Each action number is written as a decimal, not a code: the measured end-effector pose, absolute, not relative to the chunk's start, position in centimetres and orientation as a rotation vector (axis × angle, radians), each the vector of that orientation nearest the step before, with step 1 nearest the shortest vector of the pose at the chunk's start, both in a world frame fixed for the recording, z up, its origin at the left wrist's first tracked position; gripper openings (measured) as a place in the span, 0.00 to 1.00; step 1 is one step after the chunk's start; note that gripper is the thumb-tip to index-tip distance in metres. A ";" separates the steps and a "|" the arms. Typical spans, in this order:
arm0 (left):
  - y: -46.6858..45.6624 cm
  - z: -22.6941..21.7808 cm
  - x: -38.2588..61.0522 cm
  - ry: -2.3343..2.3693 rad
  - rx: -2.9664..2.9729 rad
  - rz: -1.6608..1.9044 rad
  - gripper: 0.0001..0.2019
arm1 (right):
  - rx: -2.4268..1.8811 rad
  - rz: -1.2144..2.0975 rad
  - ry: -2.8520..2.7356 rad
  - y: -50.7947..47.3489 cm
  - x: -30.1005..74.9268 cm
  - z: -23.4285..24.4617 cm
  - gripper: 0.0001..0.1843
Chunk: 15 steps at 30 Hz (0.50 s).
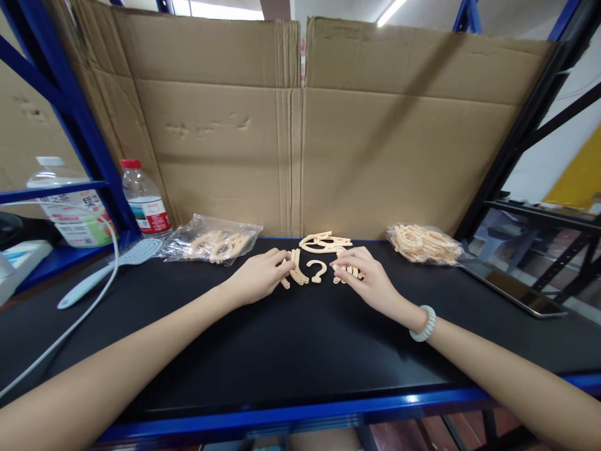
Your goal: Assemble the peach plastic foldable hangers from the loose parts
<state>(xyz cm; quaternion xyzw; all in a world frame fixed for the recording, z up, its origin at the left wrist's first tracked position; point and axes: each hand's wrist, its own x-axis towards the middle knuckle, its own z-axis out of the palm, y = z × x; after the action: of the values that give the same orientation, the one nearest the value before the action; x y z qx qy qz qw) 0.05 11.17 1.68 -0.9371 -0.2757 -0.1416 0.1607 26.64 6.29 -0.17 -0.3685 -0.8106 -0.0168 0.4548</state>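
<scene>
Between my hands a beige plastic hook (317, 270), like one from a folding clothes hanger, lies flat on the black tabletop (300, 351). My left hand (260, 275) has its fingers closed at a group of curved beige hanger arms (297, 269), one end poking out below the fingertips. To the right, my right hand (369, 280) curls over a second group of short curved arms (351, 273), which thumb and fingers partly hide. Just behind the hook lies a small pile of beige hanger parts (323, 243), touched by neither hand.
Clear bags of beige hanger parts lie at back left (218, 241) and back right (425, 244). A pale hairbrush (113, 266), white cable (101, 300) and red-capped bottle (145, 200) are left. A dark tablet-like slab (511, 288) lies right. Cardboard (300, 138) walls the back.
</scene>
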 end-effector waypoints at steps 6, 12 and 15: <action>10.7 0.5 0.6 -0.913 -2.770 -0.513 0.19 | -0.919 -0.124 -2.152 7.1 26.7 -0.3 0.07; 11.1 -0.4 1.4 -0.918 -2.844 -0.664 0.13 | -0.987 -0.288 -2.365 8.7 25.3 -0.7 0.07; 11.3 -0.8 1.6 -0.896 -2.868 -0.719 0.11 | -1.005 -0.271 -2.414 9.8 25.1 -0.9 0.08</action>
<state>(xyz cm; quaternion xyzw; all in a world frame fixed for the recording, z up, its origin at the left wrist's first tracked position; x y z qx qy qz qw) 1.57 11.33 -0.76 -0.9280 -0.2898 -0.2326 0.0259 25.07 9.76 -0.94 -0.3697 -0.8882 -0.0999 0.2537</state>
